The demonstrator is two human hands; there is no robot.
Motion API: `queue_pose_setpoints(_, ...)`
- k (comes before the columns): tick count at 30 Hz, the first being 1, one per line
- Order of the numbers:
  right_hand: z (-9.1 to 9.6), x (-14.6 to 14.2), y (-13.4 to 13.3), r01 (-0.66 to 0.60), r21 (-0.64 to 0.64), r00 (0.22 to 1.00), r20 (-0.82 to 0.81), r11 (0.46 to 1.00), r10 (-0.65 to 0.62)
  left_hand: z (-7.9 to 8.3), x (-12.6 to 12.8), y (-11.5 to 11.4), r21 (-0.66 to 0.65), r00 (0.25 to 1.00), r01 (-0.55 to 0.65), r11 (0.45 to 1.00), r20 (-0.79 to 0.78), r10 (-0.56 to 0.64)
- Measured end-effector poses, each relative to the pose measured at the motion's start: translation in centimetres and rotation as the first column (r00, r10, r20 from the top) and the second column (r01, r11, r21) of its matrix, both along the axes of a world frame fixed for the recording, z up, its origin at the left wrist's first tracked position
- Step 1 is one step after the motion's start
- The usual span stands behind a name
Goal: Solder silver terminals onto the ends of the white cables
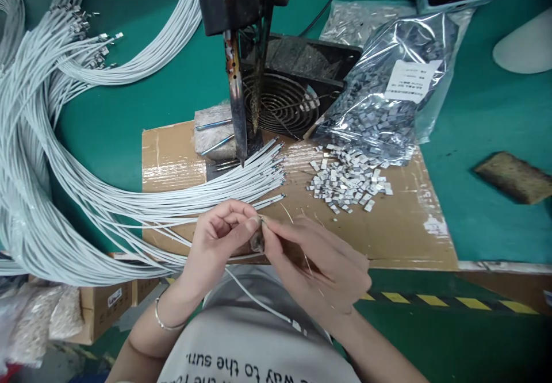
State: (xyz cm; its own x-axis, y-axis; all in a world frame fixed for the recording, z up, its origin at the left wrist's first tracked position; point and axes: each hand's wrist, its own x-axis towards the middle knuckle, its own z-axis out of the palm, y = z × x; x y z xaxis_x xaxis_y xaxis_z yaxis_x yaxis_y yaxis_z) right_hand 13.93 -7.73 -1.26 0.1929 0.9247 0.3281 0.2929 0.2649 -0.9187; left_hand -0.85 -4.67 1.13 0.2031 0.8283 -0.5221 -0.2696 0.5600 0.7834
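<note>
My left hand (222,236) and my right hand (319,265) meet above the near edge of a cardboard sheet (397,228). Both are closed in a pinch at the same spot, on the end of a thin white wire (254,299) that trails down over my lap. Something small sits between the fingertips; I cannot make out what it is. Beyond my hands lies a row of white wires (241,184) with stripped ends. A pile of small metal terminals (349,179) is spread to the right of them.
A soldering iron (236,101) hangs on a stand above the cardboard, with a black fan (287,98) behind it. A clear bag of terminals (388,95) lies at the back right. Large loops of white wire (38,141) fill the left. A brown sponge (513,177) rests on the green table.
</note>
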Motion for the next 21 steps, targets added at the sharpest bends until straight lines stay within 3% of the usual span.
queue_pose_setpoints(4, 0.4, 1.1, 0.6, -0.087, -0.133, 0.989, -0.132, 0.987, 0.07, 0.0, 0.0, 0.1, 0.07, 0.992, -0.038, 0.997, -0.115, 0.046)
queue_pose_setpoints(9, 0.7, 2.0, 0.8, -0.012, -0.285, 0.957, -0.281, 0.958, -0.071, -0.1, 0.3, 0.1, 0.2, 0.945, -0.051, 0.978, -0.308, 0.113)
queue_pose_setpoints(15, 1.1, 1.4, 1.5, -0.06, -0.213, 0.969, -0.245, 0.975, 0.006, 1.1, 1.1, 0.6, 0.259, 0.899, -0.016, 0.966, -0.42, 0.127)
queue_pose_setpoints(21, 0.6, 1.3, 2.1, -0.057, -0.114, 0.991, -0.129, 0.992, 0.042, 1.3, 1.0, 0.8, 0.24, 0.915, -0.021, 0.97, -0.387, 0.116)
